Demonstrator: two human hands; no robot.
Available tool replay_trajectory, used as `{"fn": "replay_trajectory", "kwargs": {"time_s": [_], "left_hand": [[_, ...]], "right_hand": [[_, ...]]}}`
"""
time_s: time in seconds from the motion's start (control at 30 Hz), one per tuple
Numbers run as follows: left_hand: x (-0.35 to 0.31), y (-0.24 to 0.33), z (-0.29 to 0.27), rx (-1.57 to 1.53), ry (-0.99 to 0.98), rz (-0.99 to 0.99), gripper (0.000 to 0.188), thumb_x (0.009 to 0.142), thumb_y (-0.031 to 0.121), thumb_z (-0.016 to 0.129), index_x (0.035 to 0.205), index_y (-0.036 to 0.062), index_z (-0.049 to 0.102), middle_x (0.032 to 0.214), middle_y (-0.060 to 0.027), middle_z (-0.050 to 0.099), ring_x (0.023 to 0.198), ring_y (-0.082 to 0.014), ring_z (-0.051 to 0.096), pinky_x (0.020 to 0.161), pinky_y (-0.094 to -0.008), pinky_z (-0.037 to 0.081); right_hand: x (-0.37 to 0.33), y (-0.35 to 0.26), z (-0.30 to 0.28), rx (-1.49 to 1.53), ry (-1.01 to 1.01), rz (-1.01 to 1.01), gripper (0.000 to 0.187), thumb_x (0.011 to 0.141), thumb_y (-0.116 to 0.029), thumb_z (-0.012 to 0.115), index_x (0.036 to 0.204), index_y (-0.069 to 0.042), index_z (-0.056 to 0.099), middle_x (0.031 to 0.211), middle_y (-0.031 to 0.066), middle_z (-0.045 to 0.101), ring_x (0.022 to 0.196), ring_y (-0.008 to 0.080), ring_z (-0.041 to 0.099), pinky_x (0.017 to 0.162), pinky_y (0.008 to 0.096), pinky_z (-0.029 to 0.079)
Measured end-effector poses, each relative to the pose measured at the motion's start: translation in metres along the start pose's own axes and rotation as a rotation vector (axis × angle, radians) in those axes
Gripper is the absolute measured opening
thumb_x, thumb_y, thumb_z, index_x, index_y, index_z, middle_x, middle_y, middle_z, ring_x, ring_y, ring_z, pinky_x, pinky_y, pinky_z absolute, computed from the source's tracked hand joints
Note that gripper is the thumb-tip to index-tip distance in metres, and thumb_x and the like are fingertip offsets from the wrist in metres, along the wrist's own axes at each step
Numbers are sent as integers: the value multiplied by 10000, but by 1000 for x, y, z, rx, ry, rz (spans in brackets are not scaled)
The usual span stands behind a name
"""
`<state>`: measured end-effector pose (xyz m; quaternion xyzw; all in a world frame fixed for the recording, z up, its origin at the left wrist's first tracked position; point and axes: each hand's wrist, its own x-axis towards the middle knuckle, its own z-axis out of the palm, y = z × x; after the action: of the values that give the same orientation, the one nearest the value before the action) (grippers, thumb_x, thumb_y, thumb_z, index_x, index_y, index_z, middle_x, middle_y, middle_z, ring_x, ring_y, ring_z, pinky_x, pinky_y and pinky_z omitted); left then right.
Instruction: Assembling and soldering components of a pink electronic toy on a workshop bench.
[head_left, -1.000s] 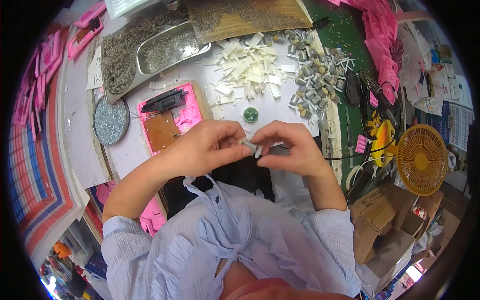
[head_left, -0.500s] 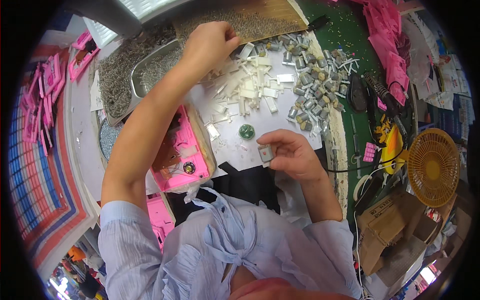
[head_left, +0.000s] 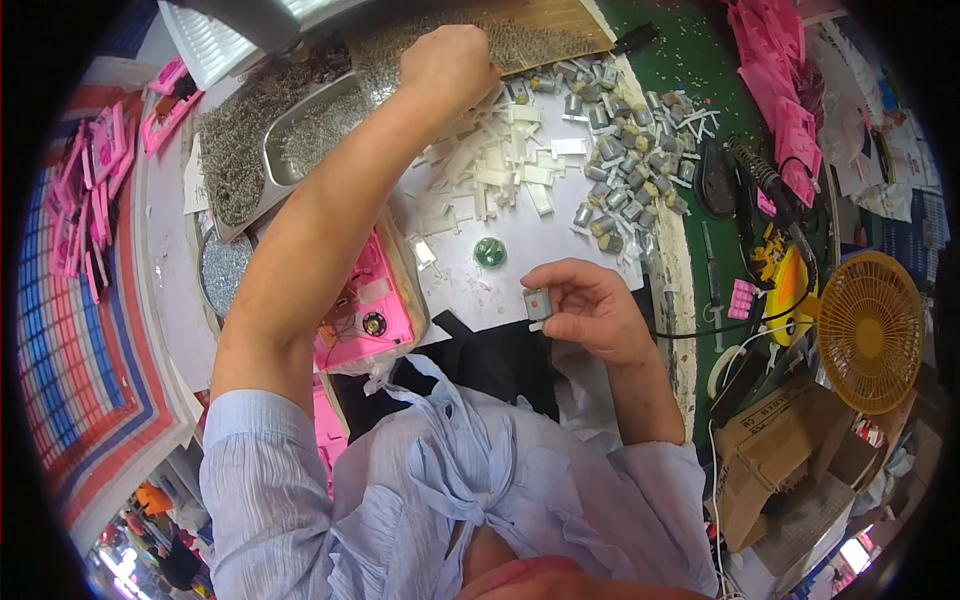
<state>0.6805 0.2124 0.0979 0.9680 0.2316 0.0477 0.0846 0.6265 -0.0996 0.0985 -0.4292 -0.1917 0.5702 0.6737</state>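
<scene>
In my right hand (head_left: 600,315), a small silvery motor (head_left: 539,303) with a red mark is pinched between thumb and fingers, and a white bit shows at its lower end. My left hand (head_left: 450,68) reaches far out over the front edge of a brown board (head_left: 555,38) covered with small metal pieces. Its fingers curl down and are hidden, so what they hold does not show. White plastic parts (head_left: 500,165) lie heaped just below that hand. To their right is a pile of similar small motors (head_left: 630,160). A small round green thing (head_left: 489,252) sits on the white table.
A metal tray (head_left: 275,165) of small metal pieces and a round dish (head_left: 217,275) stand at left. Beside my left arm lies a pink plastic casing (head_left: 395,320) with wires. Along the right are a soldering iron (head_left: 765,170), a yellow fan (head_left: 868,330) and a cardboard box (head_left: 770,430).
My left hand has moved right and slightly farther away, along the board's front edge. The right hand has shifted slightly right with the motor still held.
</scene>
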Motion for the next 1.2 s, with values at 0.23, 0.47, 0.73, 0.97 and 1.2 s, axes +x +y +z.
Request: {"fn": "replay_trajectory", "kwargs": {"time_s": [0.23,0.47,0.73,0.97,1.2], "left_hand": [[4,3,13,-44,71,-20,199,781,151,700,858,-17,773,941,-253,742,910,-418,734,816,-493,599],[-1,-4,14,0,154,72,184,776,125,692,830,-37,760,914,-258,737,899,-415,733,823,-483,597],[-26,-14,-4,-221,461,222,162,820,134,698,850,-25,698,837,-234,720,790,-408,718,723,-489,571],[-126,-23,-79,-808,223,58,111,822,60,674,892,-20,704,816,-217,716,754,-372,720,692,-441,569],[-259,-48,-75,-1272,-113,-97,131,880,4,706,1008,-15,681,898,-15,685,810,-54,630,702,-220,521]], "right_hand": [[-3,0,4,-60,-4,-13,500,836,13,806,1311,14,650,900,-37,559,811,39,504,731,183,412],[-3,-5,2,-197,101,-102,502,844,26,792,1323,26,641,877,-30,545,785,39,494,712,180,416],[24,2,6,-562,301,-149,370,882,-1,739,1247,-17,687,828,-28,574,724,48,507,655,203,423],[54,8,11,-1235,189,-254,331,851,-31,682,1179,-69,703,836,106,676,708,253,637,686,364,525],[66,6,22,-1734,12,-362,337,817,-24,661,1151,-68,684,904,142,690,782,305,668,737,410,545]]}}
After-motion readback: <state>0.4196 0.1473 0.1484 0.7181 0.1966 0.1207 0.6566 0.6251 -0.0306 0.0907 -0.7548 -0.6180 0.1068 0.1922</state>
